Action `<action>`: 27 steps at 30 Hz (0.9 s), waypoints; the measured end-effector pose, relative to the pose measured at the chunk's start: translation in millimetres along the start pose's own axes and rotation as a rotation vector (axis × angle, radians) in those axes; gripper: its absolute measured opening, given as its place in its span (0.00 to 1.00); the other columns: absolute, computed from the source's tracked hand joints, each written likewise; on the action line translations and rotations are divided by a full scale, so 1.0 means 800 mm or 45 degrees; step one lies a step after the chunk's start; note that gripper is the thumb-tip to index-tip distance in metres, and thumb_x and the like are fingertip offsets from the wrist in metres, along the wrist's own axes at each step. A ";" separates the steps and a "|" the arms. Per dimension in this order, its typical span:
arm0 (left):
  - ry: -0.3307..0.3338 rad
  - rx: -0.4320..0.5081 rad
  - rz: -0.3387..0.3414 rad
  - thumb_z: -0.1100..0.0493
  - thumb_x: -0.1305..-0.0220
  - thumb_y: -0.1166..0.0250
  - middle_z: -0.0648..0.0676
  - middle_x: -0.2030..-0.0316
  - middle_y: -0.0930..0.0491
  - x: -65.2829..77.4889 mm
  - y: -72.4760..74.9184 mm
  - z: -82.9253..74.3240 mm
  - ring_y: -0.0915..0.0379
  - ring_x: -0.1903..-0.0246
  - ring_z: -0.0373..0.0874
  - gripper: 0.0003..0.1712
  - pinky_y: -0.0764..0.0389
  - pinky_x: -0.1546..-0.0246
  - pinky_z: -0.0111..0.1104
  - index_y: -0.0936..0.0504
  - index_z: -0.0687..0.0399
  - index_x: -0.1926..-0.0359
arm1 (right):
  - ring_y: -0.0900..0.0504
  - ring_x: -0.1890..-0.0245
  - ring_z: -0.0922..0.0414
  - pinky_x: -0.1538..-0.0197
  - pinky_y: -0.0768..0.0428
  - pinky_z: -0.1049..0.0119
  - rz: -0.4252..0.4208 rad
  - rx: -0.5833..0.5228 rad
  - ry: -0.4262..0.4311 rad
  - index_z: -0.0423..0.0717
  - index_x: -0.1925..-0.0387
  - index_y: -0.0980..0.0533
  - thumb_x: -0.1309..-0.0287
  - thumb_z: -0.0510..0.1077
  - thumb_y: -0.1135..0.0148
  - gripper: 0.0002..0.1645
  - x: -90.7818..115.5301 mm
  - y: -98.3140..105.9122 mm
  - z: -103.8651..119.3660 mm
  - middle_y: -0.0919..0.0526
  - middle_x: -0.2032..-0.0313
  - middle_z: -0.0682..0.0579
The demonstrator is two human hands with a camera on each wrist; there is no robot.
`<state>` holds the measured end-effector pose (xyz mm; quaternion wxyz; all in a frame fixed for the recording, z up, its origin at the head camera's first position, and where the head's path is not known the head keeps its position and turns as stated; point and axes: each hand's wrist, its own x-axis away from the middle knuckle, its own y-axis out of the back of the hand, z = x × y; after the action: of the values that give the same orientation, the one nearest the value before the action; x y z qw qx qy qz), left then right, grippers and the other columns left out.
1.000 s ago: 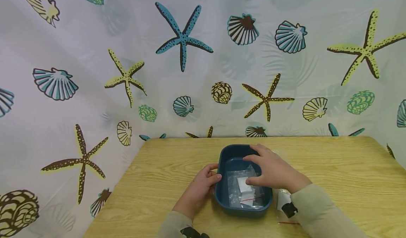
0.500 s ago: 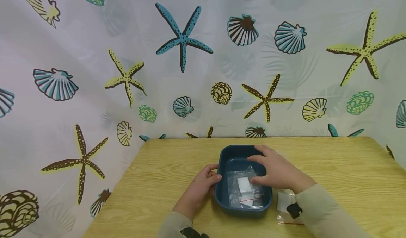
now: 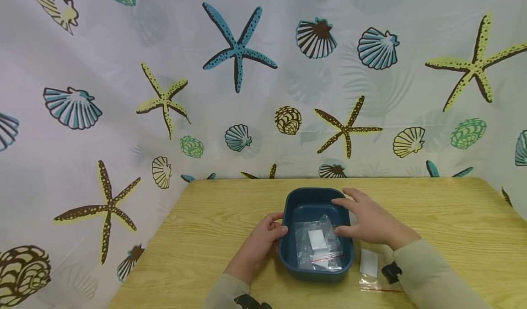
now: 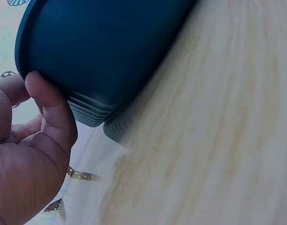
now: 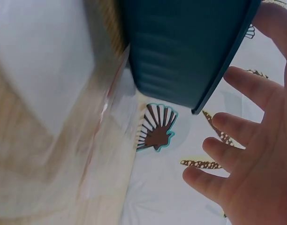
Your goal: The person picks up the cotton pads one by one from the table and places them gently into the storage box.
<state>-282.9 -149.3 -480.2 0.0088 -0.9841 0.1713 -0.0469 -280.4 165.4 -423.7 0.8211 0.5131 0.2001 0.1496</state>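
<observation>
A dark blue rectangular bin (image 3: 316, 276) stands on the table. Inside lie small clear zip bags (image 3: 303, 249) with red seal lines, one bearing a white rectangular piece (image 3: 317, 239). My left hand (image 3: 259, 242) holds the bin's left side, thumb at the rim; the left wrist view shows the bent thumb (image 4: 52, 103) against the bin wall. Over the right rim hovers my right hand (image 3: 370, 220), fingers spread and holding nothing. The right wrist view shows its extended fingers (image 5: 246, 126) beside the bin's edge (image 5: 214, 79).
Right of the bin, under my right forearm, another clear zip bag (image 3: 369, 264) with white pieces and a red seal line lies on the wooden table (image 3: 222, 199). A white curtain (image 3: 263, 94) printed with shells and starfish hangs behind and along the left side.
My right hand has shifted rightward from over the bin's inside to its right rim, uncovering more of the bags inside and the bag on the table. The left hand stays put.
</observation>
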 end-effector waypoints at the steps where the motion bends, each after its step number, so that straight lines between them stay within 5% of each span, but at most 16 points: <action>1: 0.001 -0.001 0.000 0.61 0.25 0.42 0.64 0.55 0.23 0.000 0.000 -0.001 0.22 0.67 0.47 0.29 0.20 0.69 0.33 0.37 0.62 0.27 | 0.43 0.28 0.33 0.36 0.36 0.33 0.002 0.000 -0.008 0.51 0.29 0.30 0.45 0.64 0.28 0.46 0.001 0.000 -0.002 0.43 0.25 0.36; 27: 0.002 -0.019 -0.008 0.61 0.25 0.42 0.63 0.56 0.23 0.001 -0.001 -0.004 0.24 0.69 0.46 0.29 0.22 0.71 0.32 0.37 0.62 0.27 | 0.42 0.30 0.29 0.37 0.37 0.31 -0.003 -0.056 -0.047 0.44 0.28 0.32 0.33 0.65 0.39 0.43 0.018 0.009 -0.045 0.41 0.28 0.30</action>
<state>-282.0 -149.3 -477.2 0.0012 -0.9846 0.1685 -0.0465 -285.4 203.4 -434.1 0.8360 0.4974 0.1822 0.1433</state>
